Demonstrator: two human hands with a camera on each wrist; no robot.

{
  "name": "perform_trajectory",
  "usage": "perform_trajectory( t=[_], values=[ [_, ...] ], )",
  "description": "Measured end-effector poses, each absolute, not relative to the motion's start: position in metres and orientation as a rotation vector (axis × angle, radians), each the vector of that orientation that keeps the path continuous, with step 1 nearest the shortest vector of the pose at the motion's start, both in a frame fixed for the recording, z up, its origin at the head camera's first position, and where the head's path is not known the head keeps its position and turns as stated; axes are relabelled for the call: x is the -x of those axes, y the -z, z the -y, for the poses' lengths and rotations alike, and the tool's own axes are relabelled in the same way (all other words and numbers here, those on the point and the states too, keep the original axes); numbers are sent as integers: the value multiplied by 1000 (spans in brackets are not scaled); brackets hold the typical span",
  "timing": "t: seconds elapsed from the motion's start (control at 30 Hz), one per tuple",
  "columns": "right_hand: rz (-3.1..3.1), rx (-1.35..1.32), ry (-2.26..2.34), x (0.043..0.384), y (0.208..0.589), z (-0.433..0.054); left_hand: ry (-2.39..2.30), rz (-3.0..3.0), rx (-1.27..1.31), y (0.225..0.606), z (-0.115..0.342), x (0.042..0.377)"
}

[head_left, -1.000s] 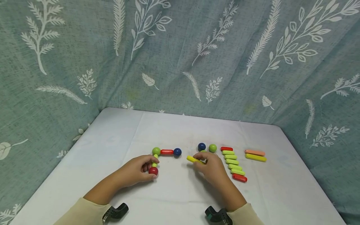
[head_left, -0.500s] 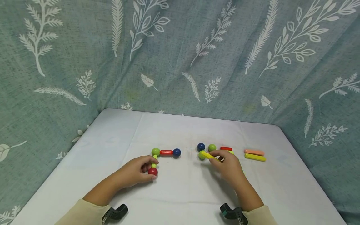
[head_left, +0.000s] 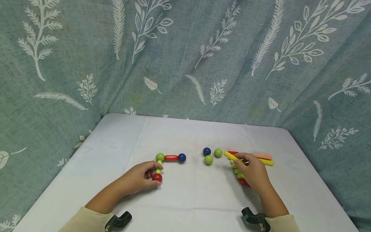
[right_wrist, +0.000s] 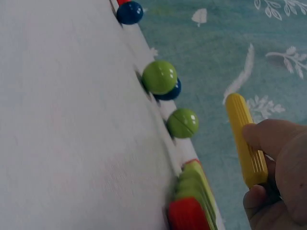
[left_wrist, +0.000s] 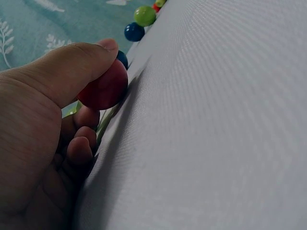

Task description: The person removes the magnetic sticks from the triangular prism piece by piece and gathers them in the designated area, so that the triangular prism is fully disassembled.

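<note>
My left hand (head_left: 145, 175) holds the near end of a joined ball-and-stick piece, its thumb on the red ball (left_wrist: 105, 88). A light green stick (head_left: 158, 167) runs from that ball up to a green ball (head_left: 160, 157). From there a red stick (head_left: 171, 158) leads right to a blue ball (head_left: 182, 158). Over the row of short light green sticks (head_left: 233, 165), my right hand (head_left: 255, 172) pinches a yellow stick (right_wrist: 242, 139) between thumb and fingers, raised off the table. The hand covers part of that row.
Two loose green balls (head_left: 208, 159) and a loose blue ball (head_left: 207, 151) lie mid-table. A red stick (head_left: 242, 182) ends the row nearest me. An orange stick (head_left: 263, 156) and another yellow stick (head_left: 267, 162) lie at the right. A leaf-patterned curtain (head_left: 179, 64) surrounds the white table (head_left: 174, 206).
My right hand has carried the yellow stick rightward, from mid-table past the loose balls to above the stick row. The left hand keeps its hold with hardly any movement.
</note>
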State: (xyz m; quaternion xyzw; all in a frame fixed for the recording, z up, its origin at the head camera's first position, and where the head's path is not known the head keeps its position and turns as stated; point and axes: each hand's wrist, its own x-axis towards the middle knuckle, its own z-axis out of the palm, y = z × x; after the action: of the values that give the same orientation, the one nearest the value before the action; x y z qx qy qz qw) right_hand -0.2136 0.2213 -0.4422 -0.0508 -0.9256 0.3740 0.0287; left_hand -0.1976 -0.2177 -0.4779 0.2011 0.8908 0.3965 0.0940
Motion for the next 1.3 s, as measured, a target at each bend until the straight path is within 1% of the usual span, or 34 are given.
perform_trajectory(
  t=[0.5, 0.73, 0.93, 1.07, 1.3],
  values=[
    [2906, 183, -991, 213, 452, -278, -1170, -2637, -576, 474, 214, 198],
    [3028, 287, -875, 212, 452, -305, -1156, -2651, -573, 474, 214, 198],
    [3040, 326, -803, 208, 463, -325, -1167, -2644, -587, 476, 214, 199],
    [3025, 340, -815, 207, 470, -332, -1169, -2639, -571, 479, 214, 197],
    [2952, 369, -818, 208, 472, -327, -1167, -2645, -571, 476, 215, 196]
  ],
)
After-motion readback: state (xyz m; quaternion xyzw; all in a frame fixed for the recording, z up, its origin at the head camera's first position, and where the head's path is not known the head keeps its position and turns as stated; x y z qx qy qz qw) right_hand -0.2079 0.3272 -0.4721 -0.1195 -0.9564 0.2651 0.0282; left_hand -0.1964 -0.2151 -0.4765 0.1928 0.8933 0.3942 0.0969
